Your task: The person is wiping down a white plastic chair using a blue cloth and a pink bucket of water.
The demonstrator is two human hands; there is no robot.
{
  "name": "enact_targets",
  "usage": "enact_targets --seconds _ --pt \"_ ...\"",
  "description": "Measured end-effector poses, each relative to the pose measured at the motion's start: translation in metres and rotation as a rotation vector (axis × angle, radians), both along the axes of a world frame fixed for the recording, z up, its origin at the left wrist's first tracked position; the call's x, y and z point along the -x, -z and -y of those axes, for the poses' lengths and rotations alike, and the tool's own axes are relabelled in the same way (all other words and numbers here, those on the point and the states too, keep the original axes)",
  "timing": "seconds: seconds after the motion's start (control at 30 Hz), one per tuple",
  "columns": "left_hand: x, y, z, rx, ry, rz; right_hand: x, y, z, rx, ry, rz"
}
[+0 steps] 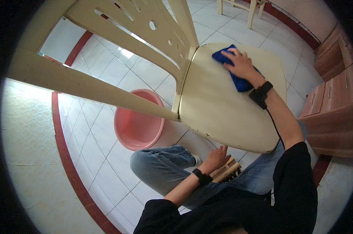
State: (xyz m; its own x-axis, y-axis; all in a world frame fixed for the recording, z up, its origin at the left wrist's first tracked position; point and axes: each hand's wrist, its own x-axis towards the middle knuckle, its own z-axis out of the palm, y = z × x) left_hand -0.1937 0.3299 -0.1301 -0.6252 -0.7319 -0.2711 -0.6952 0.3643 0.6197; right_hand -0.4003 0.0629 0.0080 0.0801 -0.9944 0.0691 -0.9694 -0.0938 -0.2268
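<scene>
A cream-painted chair (223,111) stands before me, with its slotted backrest (147,32) to the left and chipped paint along the seat's near edge. My right hand (241,65) presses a dark blue cloth (241,83) flat against the far part of the seat, fingers spread over it. Below the seat's near edge, my left hand (216,158) is by my knees, beside a small light wooden stool (226,172). Its fingers point towards the seat edge; whether they touch anything is unclear. Both wrists wear black bands.
On the white tiled floor (106,172), a pink plastic basin (138,125) stands left of the chair, partly behind the backrest post. Wooden drawers (326,99) stand at the right. Light-coloured furniture legs (249,14) rise at the top. A wall with a dark red skirting (68,152) curves along the left.
</scene>
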Motion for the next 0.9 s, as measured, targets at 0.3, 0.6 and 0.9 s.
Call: enact_targets --seconds 0.3,0.6,0.9 --pt "-0.004 -0.007 0.009 -0.084 0.134 0.088 -0.088 0.001 -0.080 0.130 -0.483 0.140" --pt "-0.007 -0.019 0.005 0.023 0.100 0.126 -0.039 0.007 0.046 0.128 0.079 0.080" --pt "-0.012 -0.006 0.011 0.248 0.020 0.088 -0.051 0.010 0.039 0.116 0.042 -0.030"
